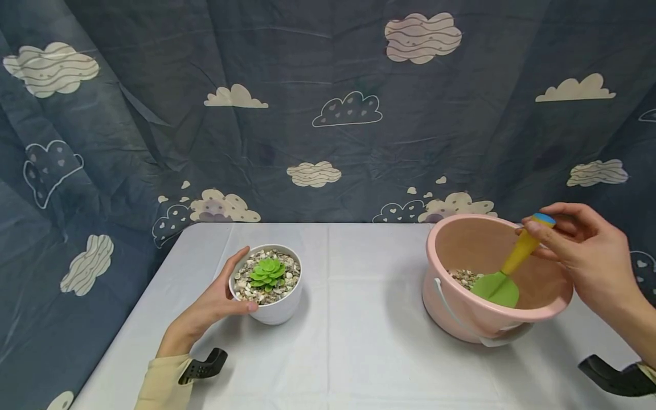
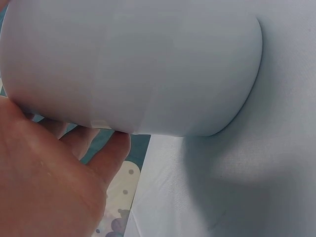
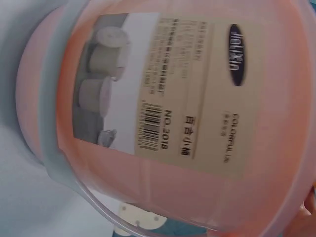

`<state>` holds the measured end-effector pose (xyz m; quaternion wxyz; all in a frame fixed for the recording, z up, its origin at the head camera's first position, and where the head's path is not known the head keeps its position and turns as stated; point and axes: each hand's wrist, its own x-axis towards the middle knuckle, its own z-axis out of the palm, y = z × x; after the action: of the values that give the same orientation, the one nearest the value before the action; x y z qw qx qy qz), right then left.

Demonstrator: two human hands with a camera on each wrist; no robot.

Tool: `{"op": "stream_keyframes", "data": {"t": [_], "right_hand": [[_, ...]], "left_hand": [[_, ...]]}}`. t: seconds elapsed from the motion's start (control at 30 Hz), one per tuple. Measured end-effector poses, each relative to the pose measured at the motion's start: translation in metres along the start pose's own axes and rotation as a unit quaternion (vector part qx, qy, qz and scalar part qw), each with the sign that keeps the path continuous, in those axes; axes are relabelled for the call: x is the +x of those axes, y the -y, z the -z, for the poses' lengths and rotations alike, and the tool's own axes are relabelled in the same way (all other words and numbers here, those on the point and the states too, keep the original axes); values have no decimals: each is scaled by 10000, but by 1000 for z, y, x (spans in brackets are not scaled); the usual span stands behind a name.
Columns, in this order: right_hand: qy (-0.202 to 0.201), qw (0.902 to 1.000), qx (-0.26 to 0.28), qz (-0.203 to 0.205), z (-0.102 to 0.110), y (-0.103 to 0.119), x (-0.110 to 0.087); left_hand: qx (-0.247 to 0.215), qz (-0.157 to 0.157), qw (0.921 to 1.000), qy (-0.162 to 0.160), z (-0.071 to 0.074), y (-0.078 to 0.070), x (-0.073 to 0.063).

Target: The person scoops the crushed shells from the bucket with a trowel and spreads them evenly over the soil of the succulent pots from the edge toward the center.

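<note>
A white flower pot [image 1: 278, 312] stands on the left of the table, filled with small pebbles [image 1: 248, 288] round a green succulent [image 1: 268, 273]. My left hand [image 1: 217, 299] holds the pot from its left side, thumb at the near rim and fingers round the far side; in the left wrist view the fingers [image 2: 116, 155] lie along its wall. With my right hand [image 1: 589, 247] I grip the yellow handle of a small shovel [image 1: 523, 250]. Its green blade points down inside a pink bucket [image 1: 435, 307], where more pebbles [image 1: 465, 278] lie at the bottom.
A pale carrying handle [image 1: 451, 310] hangs down the bucket's near side. The right wrist view shows a printed label [image 3: 197, 98] on the bucket wall. White cloth covers the table [image 1: 359, 353], and a dark cloud-patterned curtain [image 1: 287, 62] hangs behind and to the left.
</note>
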<state>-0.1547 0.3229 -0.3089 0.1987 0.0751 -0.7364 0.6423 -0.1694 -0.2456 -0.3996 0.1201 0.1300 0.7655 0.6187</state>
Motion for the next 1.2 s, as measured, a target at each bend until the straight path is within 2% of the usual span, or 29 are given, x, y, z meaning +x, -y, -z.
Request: {"op": "stream_keyframes", "data": {"t": [0.13,0.23,0.33,0.57,0.97,1.2], "right_hand": [[335,9948,-884,-377,0,-4,4],[481,9905,-1129,-622,1,-7,9],[543,9857,-1431,-702,3,-10,12],[659,9659,-2487,-292,3,-15,23],[1109,9491,-2943,-179,2,-24,45],[1207,9344,-3344,233,-2,-29,52]], "left_hand": [[-15,4,10000,-11,0,0,0],[-23,-5,10000,5,0,0,-1],[-42,-5,10000,35,-1,0,-1],[-83,-15,10000,23,0,1,0],[-42,-46,10000,18,0,1,1],[30,-31,10000,-12,0,1,1]]}}
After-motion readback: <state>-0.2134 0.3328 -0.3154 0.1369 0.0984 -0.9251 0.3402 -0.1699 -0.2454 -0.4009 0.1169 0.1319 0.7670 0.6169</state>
